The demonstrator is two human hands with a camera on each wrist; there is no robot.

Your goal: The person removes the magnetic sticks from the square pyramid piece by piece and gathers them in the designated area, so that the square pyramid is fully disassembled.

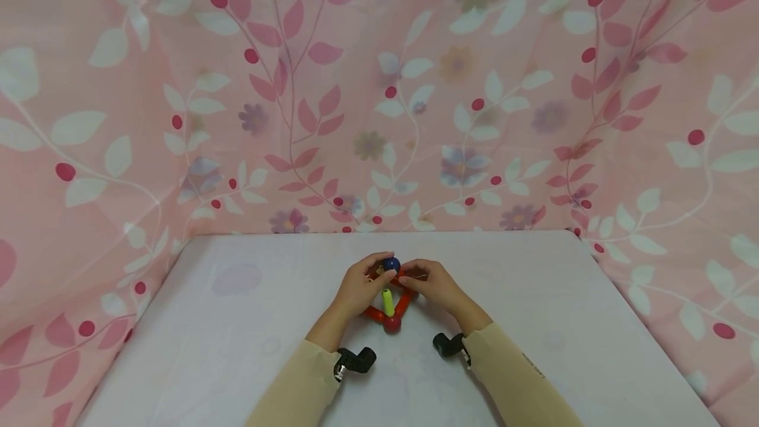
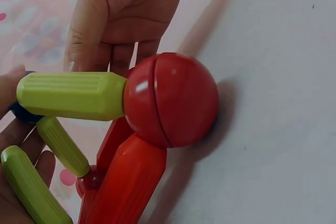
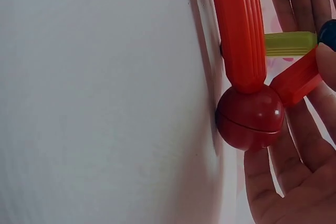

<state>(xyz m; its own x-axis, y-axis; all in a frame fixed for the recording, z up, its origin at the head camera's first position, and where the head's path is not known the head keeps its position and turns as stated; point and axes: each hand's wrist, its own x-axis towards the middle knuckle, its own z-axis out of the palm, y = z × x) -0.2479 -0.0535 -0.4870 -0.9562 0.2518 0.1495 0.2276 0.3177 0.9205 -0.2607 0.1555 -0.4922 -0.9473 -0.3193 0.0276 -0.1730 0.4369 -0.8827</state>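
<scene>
A toy of red and yellow-green rods and balls stands between the hands. My left hand [image 1: 358, 287] pinches a blue ball [image 1: 392, 264] at its top, thumb on the near side. From the other side, my right hand [image 1: 437, 287] holds a red rod [image 3: 298, 80] beside that ball, its fingers reaching behind a red ball [image 3: 251, 116]. Nearest me, another red ball [image 2: 173, 100] rests on the table, joined to a yellow-green rod [image 2: 73, 95] and red rods. That yellow-green rod tilts upward, its upper end apparently unattached. Fingers partly hide the toy's far side.
The toy stands on a white-covered table [image 1: 237, 348]. A pink floral curtain [image 1: 367, 117] hangs behind it and along both sides. Black wrist-camera mounts [image 1: 358, 360] sit at both sleeve cuffs, close above the tabletop.
</scene>
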